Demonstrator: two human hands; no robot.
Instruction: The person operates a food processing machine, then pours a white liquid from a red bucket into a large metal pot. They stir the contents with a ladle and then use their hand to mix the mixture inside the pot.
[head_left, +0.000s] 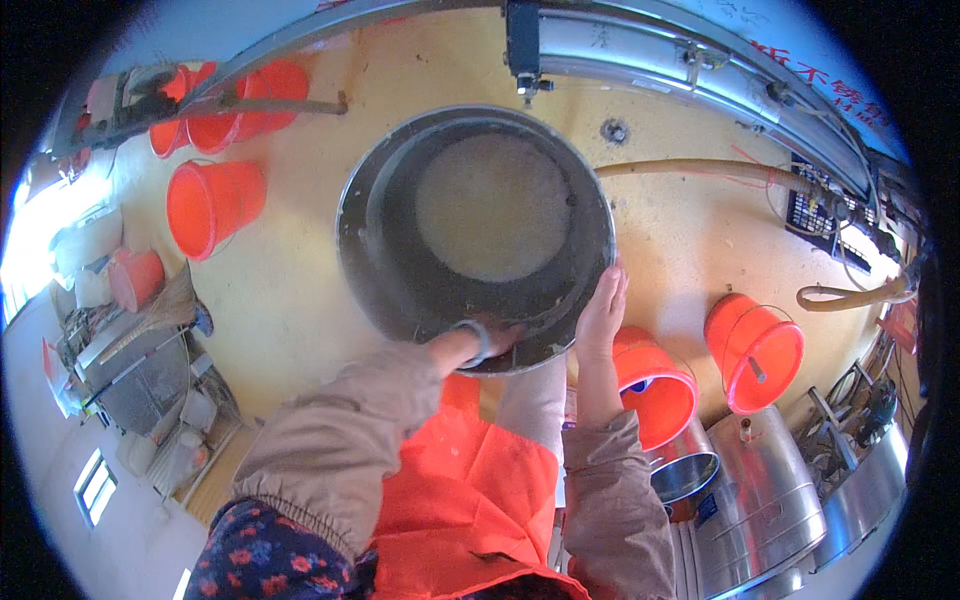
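Observation:
A large, deep metal pot (375,215) with a dark inner wall is in front of me, its mouth facing up toward me. A pale tan round area (492,208) shows at its bottom; whether it is bare metal or contents, I cannot tell. My left hand (497,338) reaches over the near rim into the pot, a light band around its wrist. Shadow hides most of its fingers and anything in them. Along the outside of the right rim, my right hand (603,302) lies flat, its fingers stretched out and touching the pot.
Orange buckets stand around: one bucket (216,205) at left, another bucket (755,352) at right, more at far left. A metal drum (762,500) is at lower right. A brown hose (700,168) runs right from behind the pot. A metal beam (640,65) crosses above.

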